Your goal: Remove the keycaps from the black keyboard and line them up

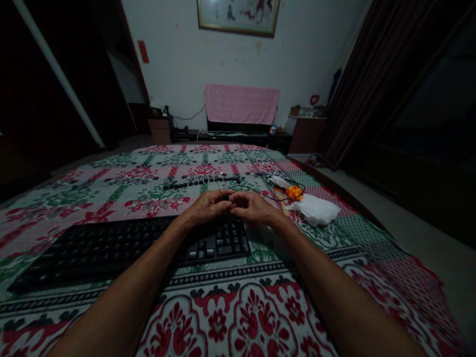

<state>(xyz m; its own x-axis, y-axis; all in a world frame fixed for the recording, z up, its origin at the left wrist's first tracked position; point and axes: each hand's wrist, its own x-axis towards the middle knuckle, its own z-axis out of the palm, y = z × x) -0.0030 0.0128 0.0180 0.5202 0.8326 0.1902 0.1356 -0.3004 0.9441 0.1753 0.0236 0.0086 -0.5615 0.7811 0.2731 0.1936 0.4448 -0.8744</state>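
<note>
My left hand (pixel 208 206) and my right hand (pixel 253 206) meet above the upper right part of a black keyboard (pixel 122 243). The fingers of both are curled, with the tips close together. A small black piece (pixel 225 198) shows between the fingers of my left hand; its kind is hidden. What my right fingers pinch, if anything, cannot be made out. Behind the hands, small black blocks like keycaps (pixel 201 182) lie in a row on the patterned cloth (pixel 256 317). Part of the keyboard's right end is covered by my left hand and forearm.
Right of my hands lie a crumpled white plastic bag (pixel 318 209), an orange bundle (pixel 294 193), a smaller white wad (pixel 278 181) and a thin black cable (pixel 256 190). Farther off, a pink cloth (pixel 241 104) hangs over a dark screen near the wall.
</note>
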